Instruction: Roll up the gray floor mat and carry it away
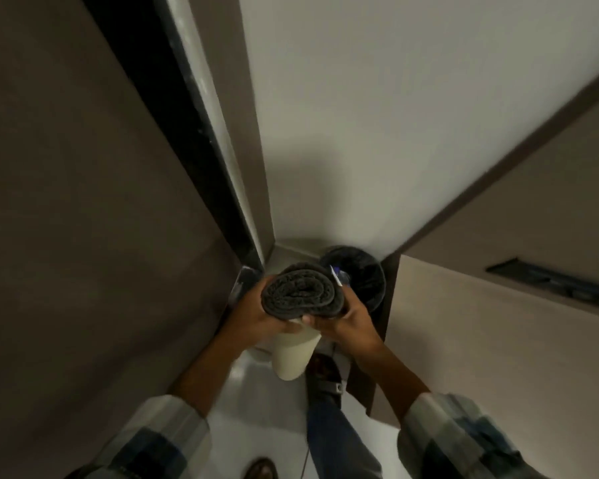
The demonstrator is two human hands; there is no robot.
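Observation:
The gray floor mat (301, 292) is rolled into a tight spiral, and I see its end face pointing up at me. Its pale cream underside (293, 354) hangs down below the roll. My left hand (256, 312) grips the roll from the left side. My right hand (348, 318) grips it from the right, fingers under the bottom edge. Both hands hold the mat upright at chest height over a narrow corner of the floor.
A dark round bin (360, 274) with a black liner stands in the corner just behind the mat. A brown wall (83, 202) and dark door frame (194, 133) close in on the left, a beige cabinet (498, 340) on the right. My feet (325, 371) stand on the white floor.

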